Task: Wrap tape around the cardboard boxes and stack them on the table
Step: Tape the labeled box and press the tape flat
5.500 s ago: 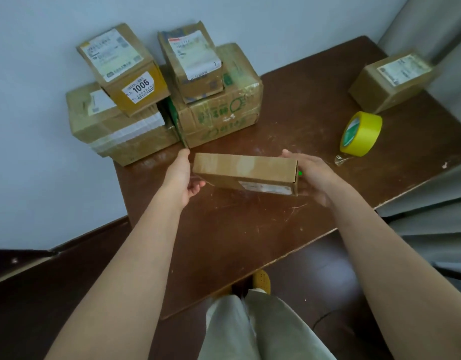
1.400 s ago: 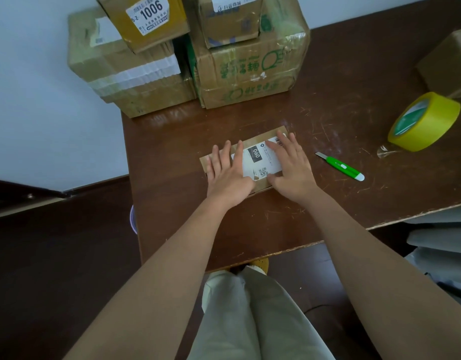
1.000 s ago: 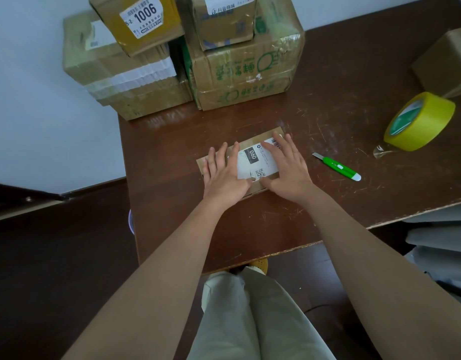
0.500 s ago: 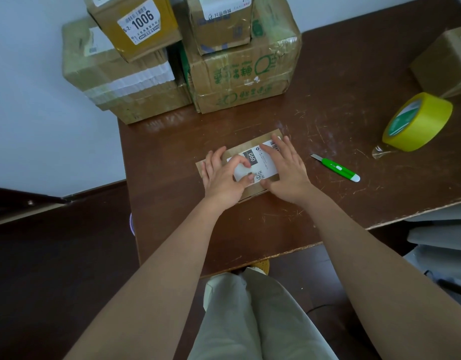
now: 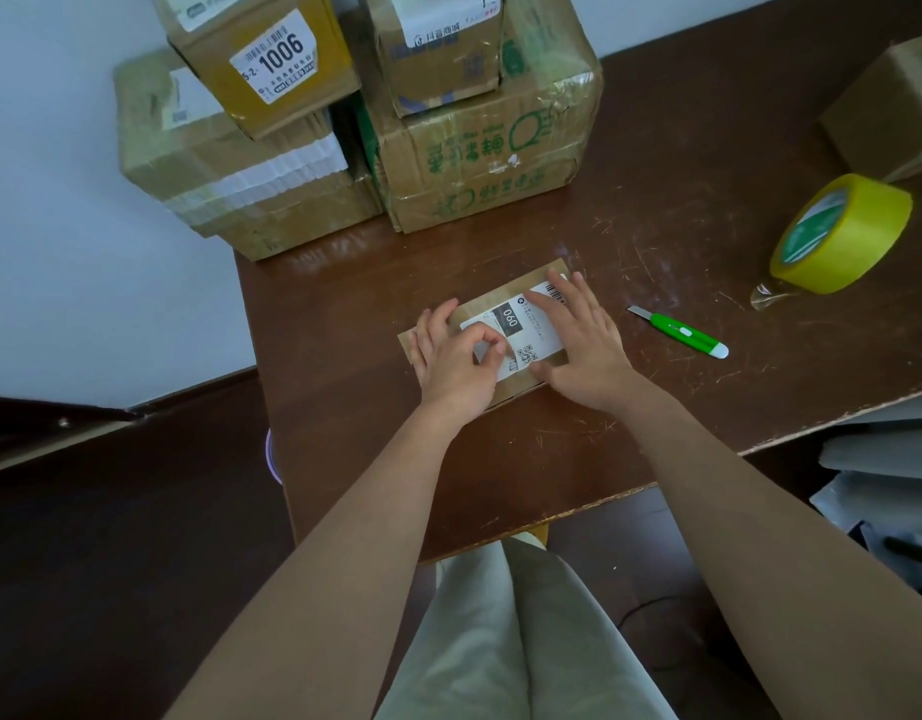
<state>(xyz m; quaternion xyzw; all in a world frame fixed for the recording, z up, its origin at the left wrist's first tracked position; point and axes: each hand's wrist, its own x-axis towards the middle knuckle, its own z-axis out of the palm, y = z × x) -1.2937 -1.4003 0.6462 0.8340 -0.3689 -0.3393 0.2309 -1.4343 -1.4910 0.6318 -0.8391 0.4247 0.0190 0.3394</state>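
Note:
A flat small cardboard box (image 5: 492, 297) lies on the brown table (image 5: 682, 163), its white shipping label (image 5: 531, 330) facing up. My left hand (image 5: 456, 366) rests on the box's left part, with thumb and index finger curled together and pinching at the label. My right hand (image 5: 583, 350) presses flat on the right part, fingers straight. A yellow tape roll (image 5: 853, 236) stands on its edge at the right, a loose clear end trailing onto the table. At the back left stand stacked boxes: a green-printed one (image 5: 479, 158), a white-taped one (image 5: 251, 184) and two smaller ones on top (image 5: 271, 59).
A green utility knife (image 5: 682, 337) lies right of the box. Another cardboard box (image 5: 895, 106) sits at the far right edge. The white wall is behind the stack. The table's front edge runs just below my wrists, and grey items (image 5: 885, 459) lie low on the right.
My left index finger and thumb have curled from flat into a pinch on the label. The right hand stays pressed flat on the box, which has not moved.

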